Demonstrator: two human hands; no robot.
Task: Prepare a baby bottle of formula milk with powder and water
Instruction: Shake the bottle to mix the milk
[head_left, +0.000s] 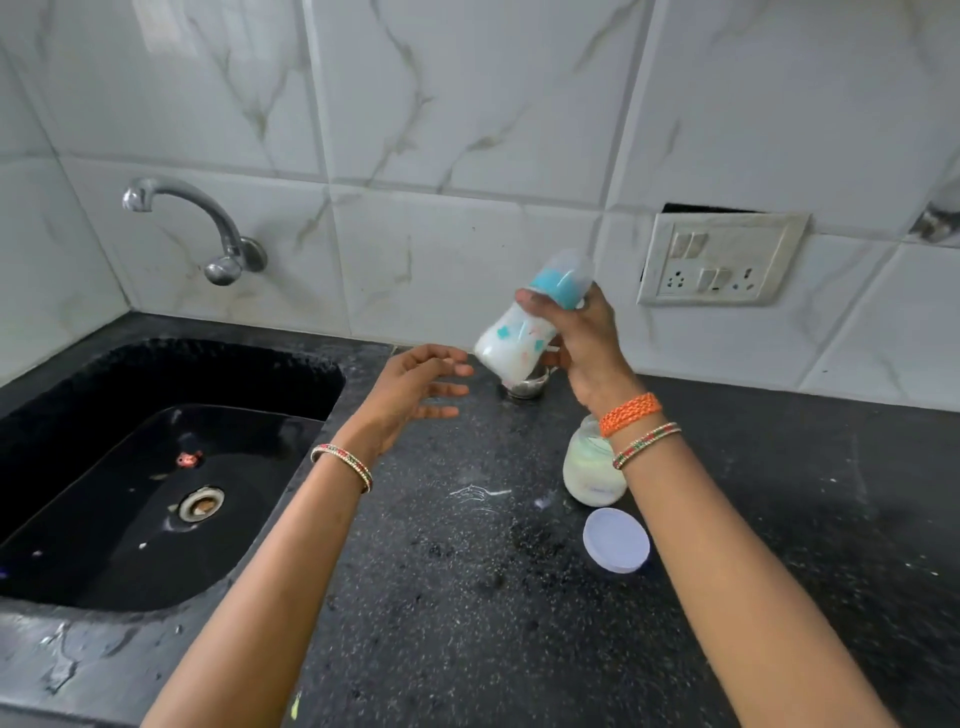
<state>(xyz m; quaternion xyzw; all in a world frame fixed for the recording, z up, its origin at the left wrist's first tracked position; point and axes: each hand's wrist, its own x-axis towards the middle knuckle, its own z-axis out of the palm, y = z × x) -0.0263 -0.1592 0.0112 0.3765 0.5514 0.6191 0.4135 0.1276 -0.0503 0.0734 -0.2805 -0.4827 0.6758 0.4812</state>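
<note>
My right hand (582, 343) grips a baby bottle (514, 340) by its neck, above the black counter near the back wall. The bottle is tilted, its blue collar and clear cap up to the right, and white milk fills its body. My left hand (415, 389) hovers just left of the bottle with the fingers spread, holding nothing. A glass jar of white powder (589, 470) stands open on the counter below my right wrist. Its round white lid (616, 540) lies flat in front of it. A small steel cup or spoon (524, 387) rests under the bottle, mostly hidden.
A black sink (156, 467) with a drain is sunk in the counter at the left, under a steel tap (208, 228) on the tiled wall. A switch and socket plate (722, 260) sits on the wall at the right. Water streaks and specks mark the counter (467, 571).
</note>
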